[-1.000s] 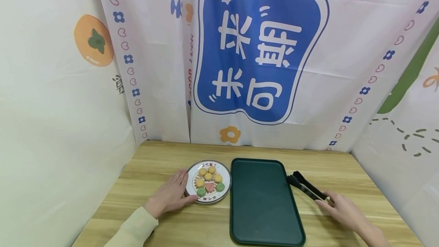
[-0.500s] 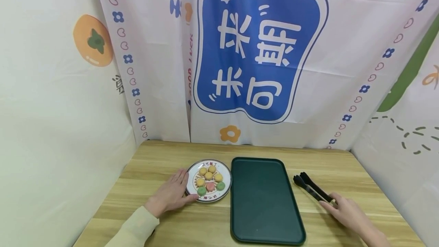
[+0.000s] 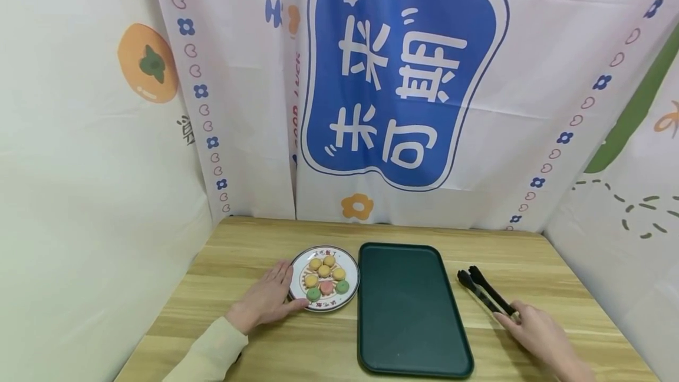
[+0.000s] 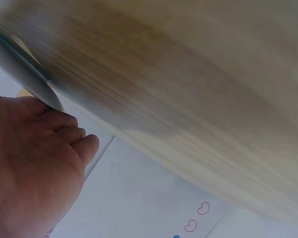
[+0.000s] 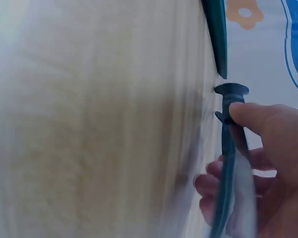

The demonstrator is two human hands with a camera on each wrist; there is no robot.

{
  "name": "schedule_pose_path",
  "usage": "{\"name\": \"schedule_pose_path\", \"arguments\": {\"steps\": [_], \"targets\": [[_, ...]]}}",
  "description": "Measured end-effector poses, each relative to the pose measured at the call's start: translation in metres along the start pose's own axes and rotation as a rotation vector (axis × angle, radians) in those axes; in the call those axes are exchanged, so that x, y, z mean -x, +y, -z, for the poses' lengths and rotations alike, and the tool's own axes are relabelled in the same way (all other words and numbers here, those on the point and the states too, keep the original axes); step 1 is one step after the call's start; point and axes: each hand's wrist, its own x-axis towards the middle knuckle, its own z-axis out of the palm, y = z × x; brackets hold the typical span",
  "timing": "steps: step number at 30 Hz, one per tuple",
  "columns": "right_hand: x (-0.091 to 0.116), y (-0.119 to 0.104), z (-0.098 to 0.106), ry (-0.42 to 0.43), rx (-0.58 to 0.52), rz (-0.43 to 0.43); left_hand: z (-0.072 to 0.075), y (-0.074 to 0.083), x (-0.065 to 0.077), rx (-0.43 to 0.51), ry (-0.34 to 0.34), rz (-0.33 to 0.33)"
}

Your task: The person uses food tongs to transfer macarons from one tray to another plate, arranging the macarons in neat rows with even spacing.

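Note:
My left hand (image 3: 267,298) lies at the left rim of a round white plate (image 3: 347,264), its fingers straight along the edge and the thumb at the front rim. In the left wrist view the fingertips meet the plate's edge (image 4: 22,72). On the plate sit small macarons: several yellow (image 3: 324,272), one pink (image 3: 326,287) and two green ones (image 3: 342,287). My right hand (image 3: 540,333) holds black-tipped tongs (image 3: 497,298) right of the tray, thumb on one arm and fingers on the other (image 5: 283,153). The tongs' tips stand a little apart with nothing between them.
A dark green rectangular tray (image 3: 411,311) lies between the plate and the tongs, close against the plate's right side. All stand on a wood-grain table (image 3: 249,240). Printed cloth (image 3: 254,152) hangs behind the table's back edge, with pale walls at both sides.
The right hand has shifted the tongs slightly right, so their tips have moved from the tray's right edge to a short way off it. The left hand stays at the plate.

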Motion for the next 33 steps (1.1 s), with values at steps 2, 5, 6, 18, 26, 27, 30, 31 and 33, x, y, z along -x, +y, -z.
{"name": "schedule_pose_path", "arguments": {"steps": [2, 5, 6, 18, 26, 27, 30, 31, 33], "targets": [[0.001, 0.0, -0.002, 0.003, 0.01, -0.009, 0.0, 0.0, -0.001, 0.0, 0.0, -0.002], [0.002, -0.001, -0.003, -0.005, 0.027, -0.013, 0.0, -0.001, -0.002, 0.003, -0.01, -0.002], [0.002, -0.001, -0.004, -0.007, 0.028, -0.014, 0.0, -0.001, -0.002, 0.001, -0.015, 0.0], [0.0, -0.006, -0.002, -0.05, 0.06, -0.025, 0.002, -0.004, -0.004, -0.005, -0.029, -0.001], [0.0, -0.006, 0.01, -0.144, 0.077, -0.01, 0.014, -0.005, -0.007, 0.003, -0.031, -0.005], [-0.001, -0.006, 0.012, -0.156, 0.075, -0.015, 0.016, -0.006, -0.008, 0.006, -0.031, -0.004], [-0.003, -0.007, 0.018, -0.156, 0.063, -0.013, 0.025, -0.008, -0.012, 0.006, -0.035, 0.0], [-0.005, -0.007, 0.02, -0.146, 0.058, -0.007, 0.028, -0.009, -0.013, 0.006, -0.031, -0.004], [-0.007, -0.008, 0.022, -0.121, 0.037, 0.004, 0.033, -0.01, -0.016, -0.014, -0.028, -0.004]]}}
